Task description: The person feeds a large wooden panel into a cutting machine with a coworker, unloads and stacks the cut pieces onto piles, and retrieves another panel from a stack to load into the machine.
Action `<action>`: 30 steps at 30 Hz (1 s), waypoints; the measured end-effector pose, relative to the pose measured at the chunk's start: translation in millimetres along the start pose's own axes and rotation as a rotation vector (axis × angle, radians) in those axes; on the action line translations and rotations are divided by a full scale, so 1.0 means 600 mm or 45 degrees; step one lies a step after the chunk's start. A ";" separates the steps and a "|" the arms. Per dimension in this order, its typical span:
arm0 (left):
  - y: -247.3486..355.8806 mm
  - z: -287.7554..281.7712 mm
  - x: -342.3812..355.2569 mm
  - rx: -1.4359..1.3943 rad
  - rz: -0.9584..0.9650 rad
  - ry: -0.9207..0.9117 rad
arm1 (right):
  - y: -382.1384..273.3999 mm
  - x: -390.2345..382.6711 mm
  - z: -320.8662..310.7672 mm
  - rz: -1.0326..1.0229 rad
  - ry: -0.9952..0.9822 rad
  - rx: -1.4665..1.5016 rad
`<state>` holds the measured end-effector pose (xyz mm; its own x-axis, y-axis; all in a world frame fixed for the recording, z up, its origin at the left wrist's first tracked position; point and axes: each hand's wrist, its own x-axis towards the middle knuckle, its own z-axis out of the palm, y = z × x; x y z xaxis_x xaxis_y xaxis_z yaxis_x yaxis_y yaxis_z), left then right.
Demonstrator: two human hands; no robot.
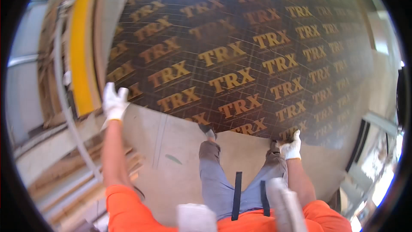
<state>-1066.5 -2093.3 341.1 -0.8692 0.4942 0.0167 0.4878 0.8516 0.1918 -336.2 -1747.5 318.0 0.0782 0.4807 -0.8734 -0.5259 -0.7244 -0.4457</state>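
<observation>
A large dark brown panel (246,30), with a glossy face and rows of repeated gold lettering, fills the upper middle of the view. It looks like a sheet of film-faced plywood. My left hand (115,103), in a white glove, grips its near left corner. Farther right, my right hand (292,147), gloved the same way, holds the near edge with the thumb on top. Both hands have their fingers partly hidden by the sheet. The near edge hangs over my feet, and one dark shoe (208,131) shows just beside it.
Pale concrete floor (171,146) lies under me. Along the left stand a yellow beam (82,51), upright boards and a curved grey pipe (64,90). Timber lengths (81,178) are stacked at lower left. A grey metal frame (380,123) stands at the right.
</observation>
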 end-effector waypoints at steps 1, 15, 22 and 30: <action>-0.016 0.011 0.061 0.050 -0.038 0.001 | 0.001 -0.006 0.005 -0.117 0.025 0.019; -0.127 0.031 0.231 -0.289 -0.444 -0.453 | 0.102 -0.019 0.037 -0.331 0.139 0.241; -0.113 0.000 0.237 -0.156 -0.413 -0.682 | 0.209 -0.033 0.128 -0.358 -0.155 0.442; -0.121 -0.024 0.248 -0.257 -0.377 -0.692 | 0.230 0.012 0.106 -0.343 0.254 0.525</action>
<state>-1232.5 -2084.3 343.8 -0.7739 0.3068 -0.5540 0.1634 0.9419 0.2934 -462.3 -1812.4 262.9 0.3953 0.4902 -0.7768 -0.7511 -0.3143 -0.5805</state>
